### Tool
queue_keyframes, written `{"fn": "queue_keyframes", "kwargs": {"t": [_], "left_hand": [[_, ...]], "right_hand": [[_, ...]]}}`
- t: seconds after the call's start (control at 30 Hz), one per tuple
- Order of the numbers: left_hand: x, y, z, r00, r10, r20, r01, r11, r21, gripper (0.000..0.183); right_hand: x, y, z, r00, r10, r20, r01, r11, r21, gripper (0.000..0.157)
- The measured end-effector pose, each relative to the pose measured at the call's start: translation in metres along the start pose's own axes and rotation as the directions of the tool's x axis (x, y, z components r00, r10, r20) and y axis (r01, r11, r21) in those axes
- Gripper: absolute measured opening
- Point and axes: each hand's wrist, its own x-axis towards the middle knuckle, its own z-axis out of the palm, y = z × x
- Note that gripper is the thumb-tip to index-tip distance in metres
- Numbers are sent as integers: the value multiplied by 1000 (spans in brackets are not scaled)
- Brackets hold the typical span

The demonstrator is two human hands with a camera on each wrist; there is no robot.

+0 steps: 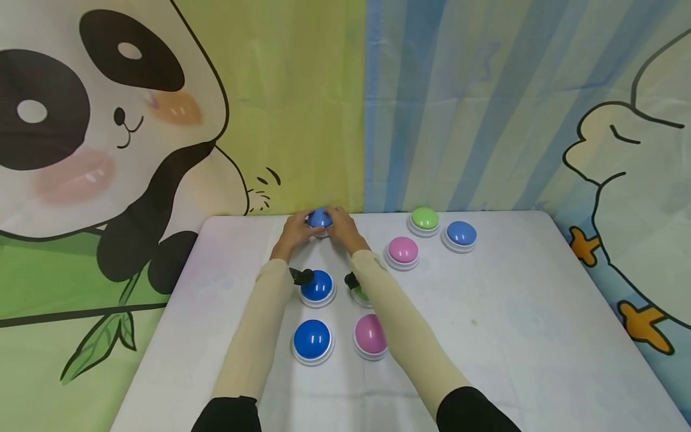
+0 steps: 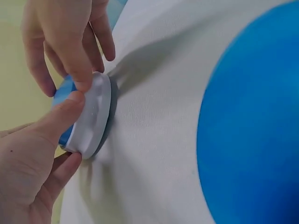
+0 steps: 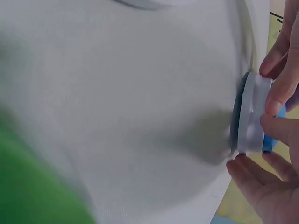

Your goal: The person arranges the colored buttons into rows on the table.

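Evidently, the step in hand is a two-handed setting down or picking up of the held blue button [image 1: 320,217] at the far edge of the white worktop [image 1: 513,336]; one moment alone does not show which. With twelve o'clock pointing away from the person, the left hand [image 1: 294,235] comes at it from about eight o'clock and the right hand [image 1: 344,231] from about four. Each grip is grasping it, thumb and fingertips pinching around the white base [image 2: 93,121] and the edge of the blue dome [image 2: 63,91]. Whether the base bears fully on the surface I cannot tell. At six o'clock from it stand the middle blue button [image 1: 317,285] and, farther along, the near blue button [image 1: 312,339]; at five, a partly hidden green button [image 1: 363,293] and the near pink button [image 1: 370,334]. Around three are the far green button [image 1: 425,218] and the right-hand blue button [image 1: 461,233], with the far pink button [image 1: 403,249] between three and four. Probably the next move calls for a level base and both hands acting together; letting go unevenly could tip the button or nudge it off the edge.
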Motion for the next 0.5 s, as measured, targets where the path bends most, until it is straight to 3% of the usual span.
{"fn": "queue_keyframes", "kwargs": {"t": [0.27, 0.5], "left_hand": [[0, -1, -3, 999, 26, -30, -27, 999, -46, 63], [0, 5, -5, 993, 106, -58, -108, 994, -29, 64]], "right_hand": [[-4, 6, -10, 998, -62, 26, 62, 998, -27, 58], [-8, 15, -23, 992, -123, 6, 124, 991, -59, 60]]}}
